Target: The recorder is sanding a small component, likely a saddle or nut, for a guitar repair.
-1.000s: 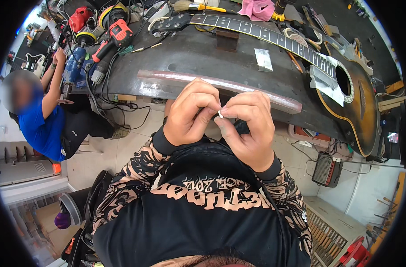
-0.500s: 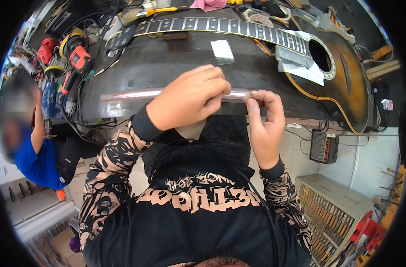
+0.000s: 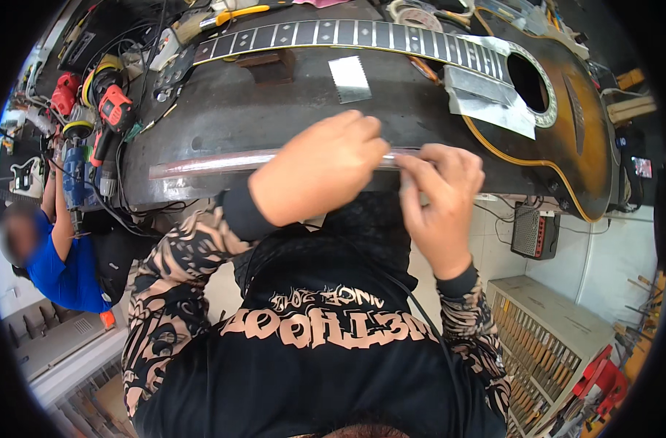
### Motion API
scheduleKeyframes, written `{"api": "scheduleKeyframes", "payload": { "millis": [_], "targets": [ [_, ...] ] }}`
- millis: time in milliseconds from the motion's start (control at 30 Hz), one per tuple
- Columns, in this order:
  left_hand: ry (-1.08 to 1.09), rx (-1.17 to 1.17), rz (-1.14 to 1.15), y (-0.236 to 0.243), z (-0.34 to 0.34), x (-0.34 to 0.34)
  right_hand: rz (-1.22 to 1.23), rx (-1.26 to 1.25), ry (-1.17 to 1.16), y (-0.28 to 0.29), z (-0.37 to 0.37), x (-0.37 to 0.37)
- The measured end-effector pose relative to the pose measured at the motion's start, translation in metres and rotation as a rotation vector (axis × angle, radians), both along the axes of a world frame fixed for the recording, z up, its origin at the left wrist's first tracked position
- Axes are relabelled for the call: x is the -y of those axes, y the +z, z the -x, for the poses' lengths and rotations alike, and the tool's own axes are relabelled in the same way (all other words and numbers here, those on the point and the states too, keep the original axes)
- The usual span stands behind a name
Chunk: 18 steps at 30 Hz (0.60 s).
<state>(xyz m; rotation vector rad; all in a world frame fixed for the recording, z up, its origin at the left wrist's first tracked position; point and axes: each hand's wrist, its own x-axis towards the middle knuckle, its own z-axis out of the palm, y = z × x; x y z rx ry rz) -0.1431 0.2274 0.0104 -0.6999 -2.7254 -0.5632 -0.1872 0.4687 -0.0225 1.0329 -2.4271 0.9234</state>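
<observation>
The left hand (image 3: 318, 169) curls its grip narrow over the reddish bar (image 3: 216, 162) on the tabletop's (image 3: 231, 120) near edge; the right hand (image 3: 444, 191) bends beside it, any hold hidden. Work looks unfinished; how much remains, I cannot tell. Behind, a guitar (image 3: 559, 142) hems the space.

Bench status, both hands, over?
Left hand curled over long bar; right hand close by, also curled. Grips unclear. Hands hide part of bar; guitar lies beyond.
</observation>
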Motion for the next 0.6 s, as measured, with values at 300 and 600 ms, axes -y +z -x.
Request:
{"api": "scheduleKeyframes", "payload": {
  "millis": [300, 600],
  "targets": [
    [0.009, -0.016, 0.075, 0.001, -0.033, 0.046, -0.222, -0.007, 0.131, 0.014, -0.017, 0.032],
    [0.239, 0.17, 0.196, 0.026, -0.166, 0.231, -0.022, -0.04, 0.469, -0.005, -0.098, 0.232]
  ]
}}
